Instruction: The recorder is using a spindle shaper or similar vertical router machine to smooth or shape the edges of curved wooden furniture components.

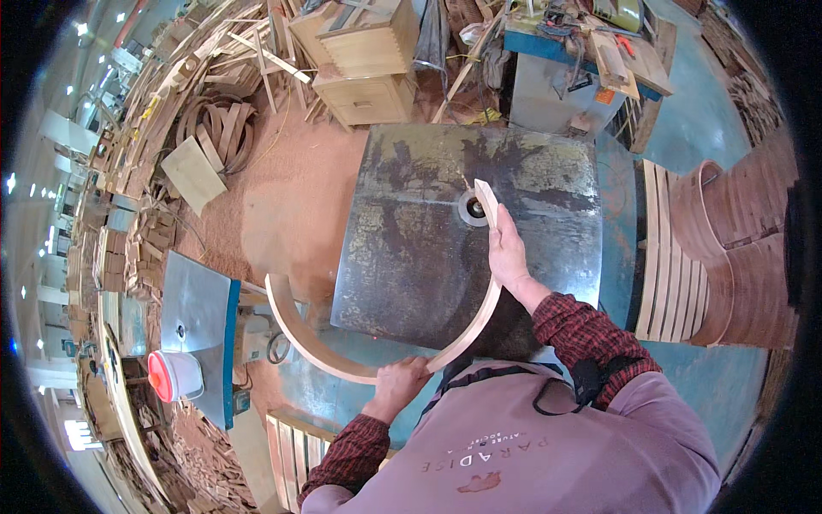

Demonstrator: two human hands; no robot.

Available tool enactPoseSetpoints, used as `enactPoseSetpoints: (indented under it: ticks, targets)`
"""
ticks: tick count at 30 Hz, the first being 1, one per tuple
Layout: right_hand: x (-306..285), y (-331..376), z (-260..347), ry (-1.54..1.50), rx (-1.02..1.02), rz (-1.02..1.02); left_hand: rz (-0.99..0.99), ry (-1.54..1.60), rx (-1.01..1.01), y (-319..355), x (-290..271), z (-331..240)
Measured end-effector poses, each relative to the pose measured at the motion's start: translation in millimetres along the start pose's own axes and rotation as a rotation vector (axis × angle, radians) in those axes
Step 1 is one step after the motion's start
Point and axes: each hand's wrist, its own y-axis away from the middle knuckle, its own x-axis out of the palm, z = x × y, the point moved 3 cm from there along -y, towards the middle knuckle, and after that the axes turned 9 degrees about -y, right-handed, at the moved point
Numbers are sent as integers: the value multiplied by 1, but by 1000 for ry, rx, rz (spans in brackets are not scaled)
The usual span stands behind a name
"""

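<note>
A pale curved wooden strip (pixel 310 349), bent into a wide U, spans from the metal machine table (pixel 411 248) out past its left edge. My left hand (pixel 400 385) grips the bottom of the curve, near the table's front edge. Higher up on the right arm of the curve, my right hand (pixel 509 248) presses against its outer side, fingers together and pointing away. The strip's far right end rests beside the round spindle opening (pixel 473 208) in the tabletop. Whether the wood touches the spindle I cannot tell.
A second metal table (pixel 199 317) at the left bears a white bucket (pixel 175 375) with a red lid. Wooden drawer boxes (pixel 364 98) stand at the back, near a cluttered workbench (pixel 548 94). Stacked curved brown pieces (pixel 736 248) lie at the right; sawdust covers the floor.
</note>
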Motion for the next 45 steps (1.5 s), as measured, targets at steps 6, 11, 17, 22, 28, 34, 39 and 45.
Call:
enactPoseSetpoints:
  ticks: [6,11,17,22,28,34,39,45]
  targets:
    - [-3,15,-2,-35,45,-15,40,-26,17,11,7,3]
    - [-12,37,4,-30,59,-33,118,-107,5,23,11,0]
    - [-20,48,-4,-61,-9,-59,48,-137,42,38,9,-5]
    - [-43,36,31,-409,60,-66,-77,-171,42,32,-31,-9]
    - [-57,60,99,-478,-128,194,-466,207,-70,-26,-133,-38]
    - [-73,92,124,-130,-465,241,-876,1004,10,-85,-240,-109]
    - [-129,85,120,29,-666,-146,-880,1475,287,-87,-289,-165]
    - [-241,84,118,177,-747,-415,-637,1662,304,-82,-273,-191]
